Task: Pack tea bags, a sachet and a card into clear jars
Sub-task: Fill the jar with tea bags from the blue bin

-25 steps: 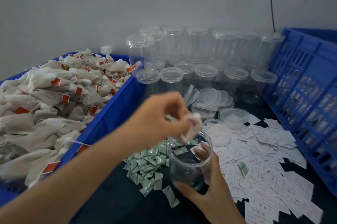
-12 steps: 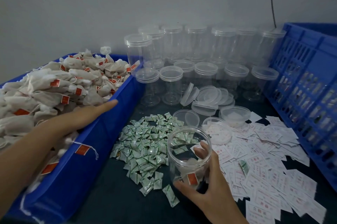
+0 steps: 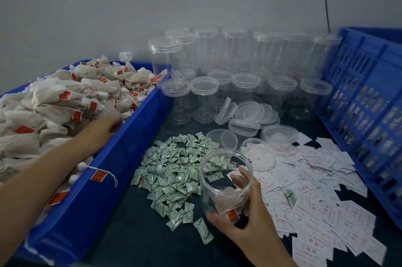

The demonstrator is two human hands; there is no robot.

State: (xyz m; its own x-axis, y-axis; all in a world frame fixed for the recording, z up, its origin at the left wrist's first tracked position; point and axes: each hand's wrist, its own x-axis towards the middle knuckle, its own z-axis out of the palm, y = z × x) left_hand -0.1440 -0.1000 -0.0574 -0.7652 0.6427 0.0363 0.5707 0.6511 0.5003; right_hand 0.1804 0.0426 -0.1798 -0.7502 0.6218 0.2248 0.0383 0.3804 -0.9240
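My right hand [image 3: 250, 216] holds an open clear jar [image 3: 225, 182] upright on the dark table, thumb and fingers curled round its lower wall. One tea bag with a red tag [image 3: 228, 203] lies inside it. My left hand [image 3: 102, 128] reaches into the blue bin [image 3: 134, 131] at the left and lies on the heap of tea bags [image 3: 54, 103]; its fingertips are blurred and I cannot tell whether they hold a bag. Green sachets [image 3: 174, 168] lie in a pile left of the jar. White cards [image 3: 315, 190] are spread to its right.
Several lidded empty jars [image 3: 239, 71] stand in rows at the back against the wall. Loose lids [image 3: 248, 116] lie in front of them. A blue slatted crate [image 3: 365, 103] stands along the right side.
My left hand dropped a tea bag into the jar, swung left to the bin, and now reaches deeper into the tea bags. The right hand kept holding the jar.
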